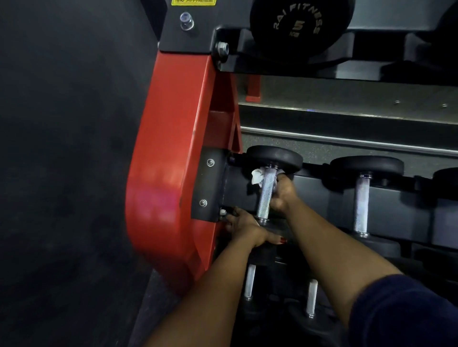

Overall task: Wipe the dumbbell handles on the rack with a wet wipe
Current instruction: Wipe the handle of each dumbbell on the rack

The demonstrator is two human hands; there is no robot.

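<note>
Two hands hold one dumbbell (pixel 275 157): right hand (pixel 282 195) clamps wipe (pixel 256 176) round handle (pixel 266 190); left hand (pixel 244 226) grips near head. Just left stands the red upright (pixel 163 161); second dumbbell (pixel 361 198) right.

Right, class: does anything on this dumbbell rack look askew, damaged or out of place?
Nothing stands out: the dumbbells sit straight in the rack, and the right hand holds the wet wipe on a handle.

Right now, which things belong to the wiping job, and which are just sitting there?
Job: wipe, right hand, left hand, dumbbell, its handle, next handle, rack.
Just there: top-shelf weight, yellow sticker, floor.
</note>
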